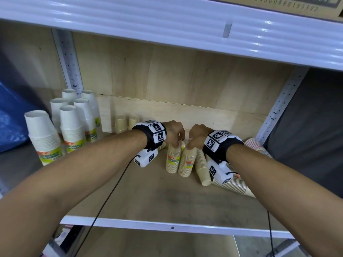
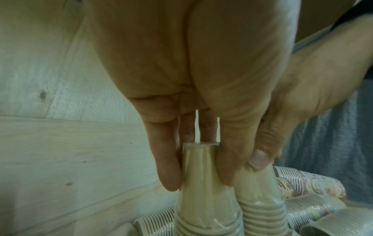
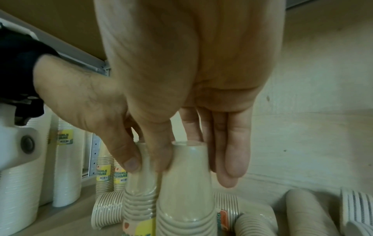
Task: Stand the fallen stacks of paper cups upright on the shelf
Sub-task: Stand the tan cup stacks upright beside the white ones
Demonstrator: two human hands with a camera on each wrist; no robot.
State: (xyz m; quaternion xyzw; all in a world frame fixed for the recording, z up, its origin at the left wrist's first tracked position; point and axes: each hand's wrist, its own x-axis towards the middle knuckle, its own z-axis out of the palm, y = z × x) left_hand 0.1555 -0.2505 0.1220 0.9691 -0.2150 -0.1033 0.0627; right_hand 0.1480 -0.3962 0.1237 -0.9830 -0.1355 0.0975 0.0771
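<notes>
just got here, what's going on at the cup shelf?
A person is righting toppled cup stacks. The left hand grips the top of one beige stack, the right hand grips the one beside it; both stand upright on the shelf. More beige stacks still lie on their sides at right. White stacks stand at left.

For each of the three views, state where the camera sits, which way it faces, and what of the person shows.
Head: worn on the head, facing forward and down into the shelf; both forearms, left hand and right hand show.
Left wrist: under the left wrist, looking along the palm at the fingers holding the top of a tan cup stack.
Right wrist: under the right wrist, looking at the fingers on the other tan stack.
Shared: both wrist views show both stacks side by side.
</notes>
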